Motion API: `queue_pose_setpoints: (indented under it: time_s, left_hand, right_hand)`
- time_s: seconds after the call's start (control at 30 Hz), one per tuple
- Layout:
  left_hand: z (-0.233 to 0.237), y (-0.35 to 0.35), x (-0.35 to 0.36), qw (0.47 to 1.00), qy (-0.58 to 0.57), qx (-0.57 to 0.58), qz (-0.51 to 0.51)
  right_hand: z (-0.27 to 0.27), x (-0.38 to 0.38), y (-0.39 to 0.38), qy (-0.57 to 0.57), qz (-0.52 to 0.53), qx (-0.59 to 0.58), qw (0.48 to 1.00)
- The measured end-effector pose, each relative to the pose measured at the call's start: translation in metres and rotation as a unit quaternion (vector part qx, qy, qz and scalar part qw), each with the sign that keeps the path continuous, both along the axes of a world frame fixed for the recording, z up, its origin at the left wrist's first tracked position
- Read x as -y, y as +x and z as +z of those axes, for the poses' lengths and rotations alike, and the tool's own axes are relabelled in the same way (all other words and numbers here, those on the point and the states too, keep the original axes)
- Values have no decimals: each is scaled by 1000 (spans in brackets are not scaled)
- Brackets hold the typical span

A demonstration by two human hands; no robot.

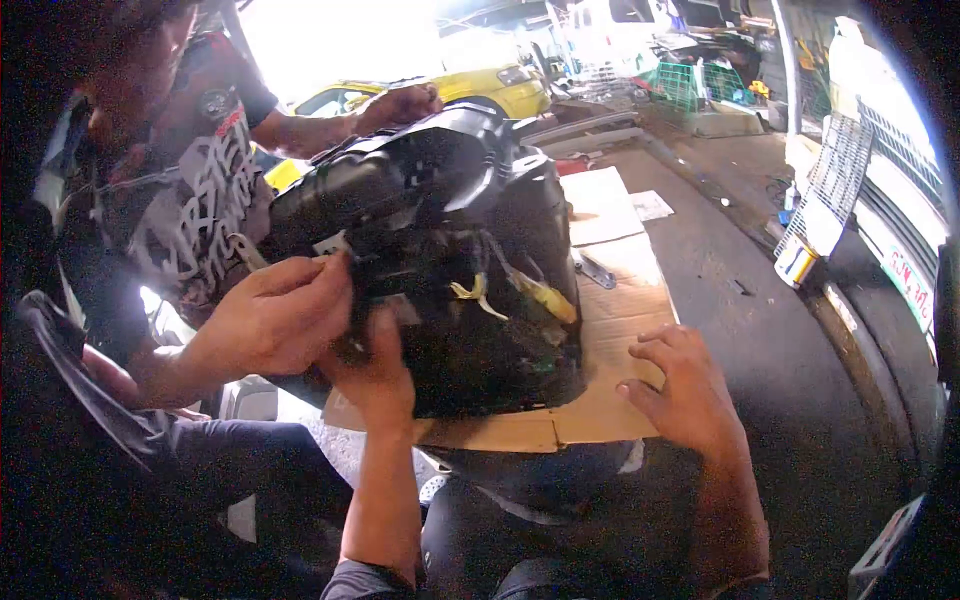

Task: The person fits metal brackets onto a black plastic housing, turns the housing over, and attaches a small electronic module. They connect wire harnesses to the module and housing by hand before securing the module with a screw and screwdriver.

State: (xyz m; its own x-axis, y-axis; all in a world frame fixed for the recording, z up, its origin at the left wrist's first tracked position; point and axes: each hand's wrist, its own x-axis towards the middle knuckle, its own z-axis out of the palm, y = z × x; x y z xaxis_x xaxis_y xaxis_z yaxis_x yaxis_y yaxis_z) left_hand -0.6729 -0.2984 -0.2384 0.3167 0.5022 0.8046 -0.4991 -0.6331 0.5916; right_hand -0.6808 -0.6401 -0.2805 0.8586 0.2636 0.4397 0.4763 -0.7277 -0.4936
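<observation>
A large black plastic housing [480, 330], like the back of a car headlight, stands tilted on a sheet of cardboard [620, 310]. Loose wires and a yellow connector [548, 297] hang from its face. My left hand [375, 385] is at the housing's lower left, thumb pointing up against it; its other fingers are mostly hidden behind a co-worker's hand [280, 315]. That hand pinches close to a small pale tab [330, 243] on the housing. My right hand [685, 385] holds nothing, fingers apart and slightly bent over the cardboard's right edge.
The co-worker's other hand [405, 103] rests on the housing's top. A small dark metal piece [597, 270] lies on the cardboard. To the right are a perforated panel [830, 185] and a yellow-labelled can [797, 260]. A yellow car [500, 90] stands behind.
</observation>
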Motion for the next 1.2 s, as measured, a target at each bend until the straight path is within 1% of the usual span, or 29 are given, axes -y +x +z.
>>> queue_pose_setpoints:
  time_s: [0.03,0.13,0.17,0.27,0.3,0.4,0.43,0.53,0.63,0.73,0.83,0.93,1.03,1.13,1.2]
  left_hand:
    - [2,-2,8,1000,-14,20,7]
    - [12,-11,12,999,5,3,-32]
    - [8,-11,8,1000,13,-16,9]
    - [14,-19,21,999,-31,-33,-11]
    - [12,-18,18,997,-24,-67,-7]
    - [13,-16,26,997,-53,-42,-31]
    - [7,-10,22,999,-30,-11,-34]
    - [0,-5,21,998,-46,0,-51]
    - [-8,-1,13,998,-39,-17,-49]
    - [-9,2,13,998,-37,-2,-52]
    - [-4,-1,23,999,-37,21,-23]
    - [0,-3,25,999,-28,11,-36]
    - [-3,-3,30,996,-73,15,-52]
    - [-3,-1,37,994,-89,29,-50]
    - [-7,4,38,990,-98,70,-75]
  right_hand:
    - [-1,-1,1,-2,4,8,1000]
    - [5,-2,-2,-4,1,-19,1000]
    - [6,-3,-4,-2,-4,-18,1000]
    - [6,-7,-5,4,-14,-11,1000]
    - [5,-7,-4,5,-14,-6,1000]
    - [0,-7,-2,0,-13,9,1000]
    - [-1,-7,-2,-3,-12,14,1000]
    - [-3,-6,0,8,-2,16,1000]
    - [-3,-6,0,3,-3,15,1000]
    - [0,-7,-1,16,4,2,1000]
    - [-5,-7,1,4,-6,12,1000]
    - [-2,-6,-1,20,2,4,1000]
    - [-3,-6,0,11,3,6,1000]
    - [-1,-6,-1,18,1,2,1000]
    - [-6,-6,0,23,3,11,1000]
